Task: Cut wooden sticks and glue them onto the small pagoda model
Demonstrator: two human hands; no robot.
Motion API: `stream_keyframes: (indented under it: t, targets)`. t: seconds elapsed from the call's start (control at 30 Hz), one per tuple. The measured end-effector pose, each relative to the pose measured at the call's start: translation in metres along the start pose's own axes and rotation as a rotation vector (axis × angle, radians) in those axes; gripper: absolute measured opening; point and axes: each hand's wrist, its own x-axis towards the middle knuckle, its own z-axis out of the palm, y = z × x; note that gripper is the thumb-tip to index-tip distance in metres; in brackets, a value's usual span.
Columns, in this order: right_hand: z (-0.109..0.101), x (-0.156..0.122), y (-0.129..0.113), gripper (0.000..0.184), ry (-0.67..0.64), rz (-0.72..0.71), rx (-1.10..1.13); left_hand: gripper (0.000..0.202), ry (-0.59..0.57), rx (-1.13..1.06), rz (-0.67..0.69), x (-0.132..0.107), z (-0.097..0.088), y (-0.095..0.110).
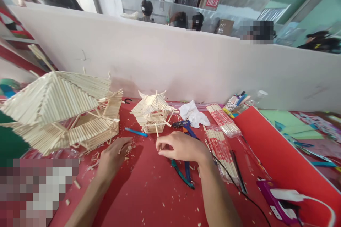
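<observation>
My right hand [181,147] rests on the red table [149,191], fingers curled in a pinch round a thin wooden stick [157,133] that points up toward a small stick-built pavilion model [153,111]. My left hand [113,156] lies flat on the table, fingers stretched out over wood scraps, just right of a large stick-built house model [61,111]. Pliers with teal handles [183,173] lie under my right wrist. A blue pen [135,132] lies between the two models.
Packs of chopsticks in red-printed wrappers [221,131] lie to the right, with a glue gun [182,125], a crumpled white tissue [193,113], a red board [279,156] and a purple box [277,202]. A white partition [186,60] stands behind; people sit beyond it.
</observation>
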Motion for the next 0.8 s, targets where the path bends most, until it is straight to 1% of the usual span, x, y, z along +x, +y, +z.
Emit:
stream_keyframes:
  t: [0.13, 0.23, 0.3, 0.43, 0.67, 0.8]
  targets:
    - [0.006, 0.008, -0.003, 0.009, -0.012, 0.001, 0.025, 0.023, 0.008, -0.019, 0.001, 0.005, -0.005, 0.004]
    - [0.012, 0.014, -0.005, 0.008, 0.035, -0.007, 0.020, 0.024, 0.012, -0.016, 0.066, 0.007, -0.006, 0.003]
    - [0.016, 0.017, -0.005, 0.007, 0.075, -0.005, 0.014, 0.026, 0.011, -0.009, 0.082, 0.006, -0.005, 0.002]
    - [0.021, 0.022, -0.005, 0.009, 0.090, 0.001, -0.005, 0.034, -0.021, -0.051, 0.041, 0.003, -0.003, 0.002]
    - [0.025, 0.027, -0.012, 0.010, 0.096, -0.008, -0.025, 0.027, 0.004, -0.100, -0.047, 0.006, -0.002, 0.012]
    - [0.029, 0.031, -0.018, 0.010, 0.113, -0.025, -0.028, 0.031, -0.061, -0.142, -0.086, 0.010, -0.007, 0.024]
